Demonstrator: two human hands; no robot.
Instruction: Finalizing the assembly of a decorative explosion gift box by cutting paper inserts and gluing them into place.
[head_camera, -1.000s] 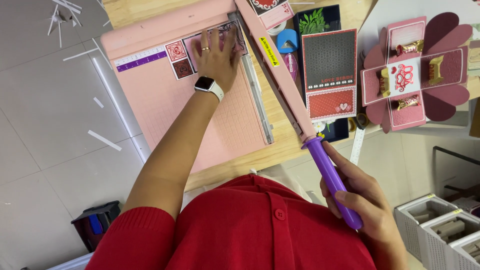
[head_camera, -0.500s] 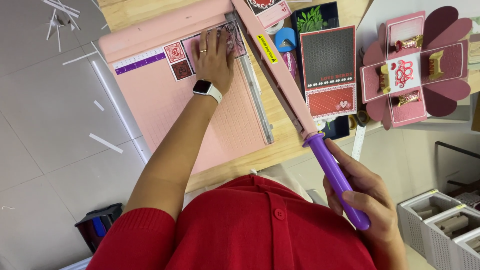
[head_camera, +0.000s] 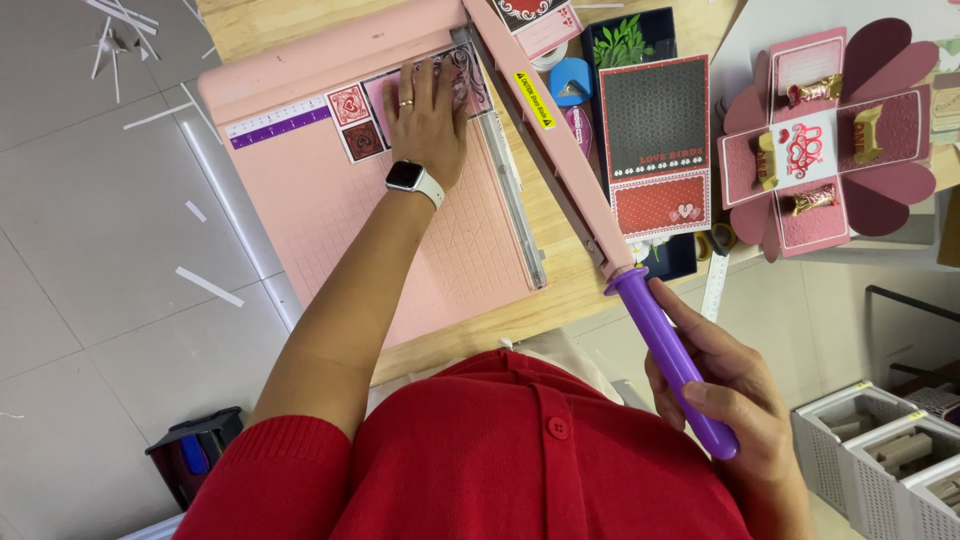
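Note:
A pink paper trimmer (head_camera: 330, 200) lies on a wooden table. My left hand (head_camera: 428, 115), with a ring and a white-strapped watch, presses flat on patterned paper (head_camera: 470, 75) at the trimmer's top, beside the cutting edge. Two small red heart squares (head_camera: 355, 120) lie just left of that hand. The trimmer's long pink blade arm (head_camera: 545, 130) is raised at an angle to the right. My right hand (head_camera: 735, 400) is shut on the arm's purple handle (head_camera: 670, 355), off the table's near edge.
To the right of the blade arm lie a black and red patterned card (head_camera: 660, 145), a blue punch (head_camera: 570, 80) and an open pink heart-shaped box (head_camera: 830, 135) holding wrapped sweets. White bins (head_camera: 885, 455) stand at lower right. Paper strips (head_camera: 210, 285) litter the grey floor.
The blade arm's handle end has swung a little further right and down with my right hand. My left hand stays pressed on the paper.

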